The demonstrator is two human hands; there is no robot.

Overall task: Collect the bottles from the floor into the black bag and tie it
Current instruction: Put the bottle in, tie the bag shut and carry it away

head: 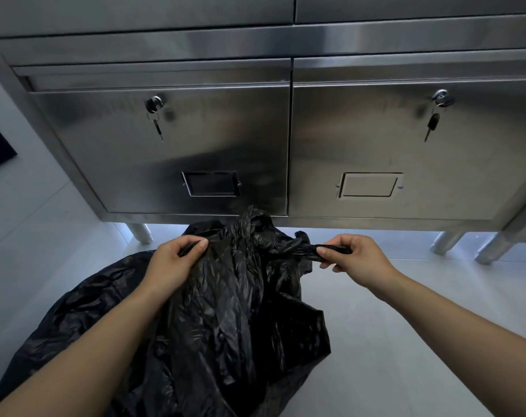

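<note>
Looking down through the head camera, I take it from the left: a pale tiled floor runs under everything, and the black bag slumps on it in front of me, its bulk spreading low and left while its crumpled neck rises between my hands. My left hand is closed on a gathered strip of the bag's mouth, thumb and fingertips pinching the plastic at the upper left of the neck. In the middle the film bunches into a twisted lump just below the steel cabinet. My right hand pinches the other strip, which is drawn out taut and nearly level from that lump, thumb pressed against forefinger on the plastic. The two hands are well apart. Behind them stand two cabinet doors side by side, each with a key hanging from its lock, and the cabinet's round legs. I cannot see what the bag holds.
</note>
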